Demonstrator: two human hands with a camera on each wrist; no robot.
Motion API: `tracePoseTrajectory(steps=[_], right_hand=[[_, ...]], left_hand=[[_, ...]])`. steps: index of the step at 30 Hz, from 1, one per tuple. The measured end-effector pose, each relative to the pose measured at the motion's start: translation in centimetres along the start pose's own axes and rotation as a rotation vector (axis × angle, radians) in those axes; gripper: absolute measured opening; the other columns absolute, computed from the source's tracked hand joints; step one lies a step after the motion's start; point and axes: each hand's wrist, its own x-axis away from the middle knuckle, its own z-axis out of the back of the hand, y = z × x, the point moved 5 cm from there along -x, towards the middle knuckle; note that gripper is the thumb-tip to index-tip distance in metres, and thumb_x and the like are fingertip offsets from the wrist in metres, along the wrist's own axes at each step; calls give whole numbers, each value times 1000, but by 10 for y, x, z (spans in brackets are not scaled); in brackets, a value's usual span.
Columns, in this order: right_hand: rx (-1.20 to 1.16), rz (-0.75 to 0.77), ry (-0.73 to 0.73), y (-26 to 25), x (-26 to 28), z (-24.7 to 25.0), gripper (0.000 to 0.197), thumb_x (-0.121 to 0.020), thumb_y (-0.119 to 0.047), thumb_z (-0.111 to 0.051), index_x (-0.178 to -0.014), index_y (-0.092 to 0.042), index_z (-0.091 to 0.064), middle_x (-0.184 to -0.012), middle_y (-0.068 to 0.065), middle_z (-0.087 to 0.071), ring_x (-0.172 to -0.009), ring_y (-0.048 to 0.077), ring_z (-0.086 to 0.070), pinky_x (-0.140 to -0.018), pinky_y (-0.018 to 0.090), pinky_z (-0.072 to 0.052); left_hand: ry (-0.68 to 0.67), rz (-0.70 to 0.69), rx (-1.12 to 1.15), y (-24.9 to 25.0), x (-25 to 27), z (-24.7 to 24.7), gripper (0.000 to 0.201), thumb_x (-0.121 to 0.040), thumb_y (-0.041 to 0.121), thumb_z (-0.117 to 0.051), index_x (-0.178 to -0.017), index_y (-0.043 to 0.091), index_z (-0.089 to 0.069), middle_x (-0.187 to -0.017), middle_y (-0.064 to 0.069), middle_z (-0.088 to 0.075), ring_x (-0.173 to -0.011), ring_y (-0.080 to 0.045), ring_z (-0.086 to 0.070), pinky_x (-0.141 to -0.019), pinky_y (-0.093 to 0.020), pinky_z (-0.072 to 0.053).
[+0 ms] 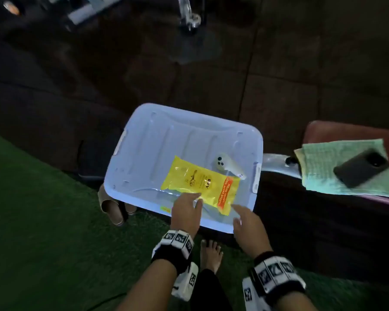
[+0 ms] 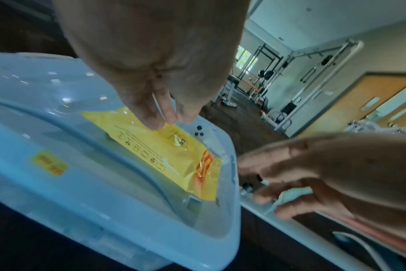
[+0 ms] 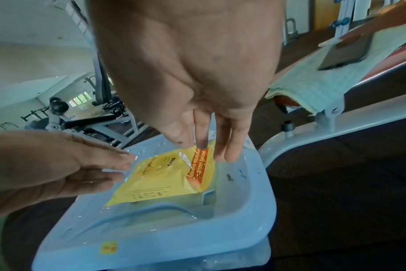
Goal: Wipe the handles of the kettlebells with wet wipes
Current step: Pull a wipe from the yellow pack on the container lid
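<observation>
From the head view, the task looks barely begun: the yellow wet wipes pack (image 1: 200,182) lies on the pale blue bin lid (image 1: 157,140), toward its near right corner, and no kettlebell shows in any view, so every handle is presumably unwiped. The left hand (image 1: 185,213) reaches over the lid's near edge with fingers fairly straight, tips at the pack's near end; the right hand (image 1: 247,230) hovers just beside the pack's orange end, fingers loose, holding nothing. A small white device (image 1: 227,166) rests by the lid's right edge, and a dark phone (image 1: 360,167) lies on a green towel (image 1: 328,173) off to the right. The left wrist view shows the left hand's fingertips (image 2: 158,119) touching the pack's top face, pressing, not gripping; whether the pack is open I cannot tell. The right wrist view shows the right hand's fingers (image 3: 230,144) extended above the orange strip, apparently not touching. Left to do: pull a wipe, find the kettlebells, wipe.
</observation>
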Motion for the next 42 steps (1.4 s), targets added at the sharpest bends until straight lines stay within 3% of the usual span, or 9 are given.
tracePoseTrajectory(steps=[6, 11, 18, 22, 29, 32, 35, 38, 42], right_hand=[[282, 70, -43, 5, -74, -22, 90, -79, 17, -48, -160, -20, -31, -168, -6, -26, -121, 29, -50, -88, 38, -51], [420, 43, -128, 22, -85, -37, 92, -81, 5, -55, -163, -19, -21, -172, -7, -11, -141, 36, -33, -103, 45, -41], [456, 55, -86, 28, -87, -49, 96, -70, 5, -66, -158, -14, -35, -170, -3, -22, -135, 44, -42, -100, 52, -46], [441, 20, -124, 29, -85, -50, 97, -74, 5, -62, -161, -16, -27, -172, -5, -14, -142, 44, -34, -108, 54, -40], [442, -27, -158, 24, -87, -48, 93, -82, -3, -61, -163, -19, -18, -172, -7, -6, -148, 42, -26, -117, 54, -29], [446, -64, -125, 17, -92, -46, 84, -85, -9, -60, -161, -22, -27, -171, -10, -16, -144, 37, -30, -118, 51, -24], [437, -52, 170, -4, -98, -30, 46, -84, -13, -62, -128, -26, -64, -137, -7, -61, -117, 32, -52, -109, 50, -30], [342, 58, 461, -35, -105, -20, 18, -79, -15, -75, -93, -26, -75, -94, 1, -66, -90, 32, -59, -87, 43, -37], [348, 197, 333, -66, -127, -38, 18, -77, -14, -82, -84, -31, -80, -72, -1, -61, -71, 31, -61, -73, 39, -39]], left_hand=[[-62, -82, -234, 5, -64, -42, 37, -100, 31, -65, -130, 10, -70, -133, -9, -62, -125, -26, -55, -108, -37, -45], [-94, -128, -528, 5, -74, -62, 50, -93, 52, -66, -123, 12, -69, -130, -8, -57, -120, -28, -51, -99, -38, -50], [-10, -104, -557, 17, -83, -66, 19, -90, 31, -74, -85, 13, -77, -95, -6, -70, -93, -30, -65, -63, -38, -56], [-44, -118, -492, 21, -86, -64, 20, -101, 23, -61, -91, 12, -73, -95, -6, -69, -92, -29, -65, -72, -38, -52], [177, 260, -4, -9, -95, 6, 23, -104, 31, -57, -107, 12, -69, -97, -5, -74, -89, -25, -65, -72, -27, -38], [118, 383, 101, -42, -105, 24, 22, -102, 37, -61, -104, 16, -69, -101, -4, -74, -92, -21, -66, -82, -29, -47], [14, 388, 159, -63, -110, 20, 23, -93, 51, -64, -86, 29, -65, -96, -2, -77, -94, -25, -73, -91, -48, -59], [6, 387, 187, -78, -114, 14, 38, -78, 67, -59, -84, 31, -65, -93, 0, -77, -94, -26, -73, -90, -52, -59], [-14, 334, 101, -66, -112, 13, 20, -98, 42, -63, -90, 24, -65, -92, -1, -75, -93, -25, -71, -87, -38, -55]])
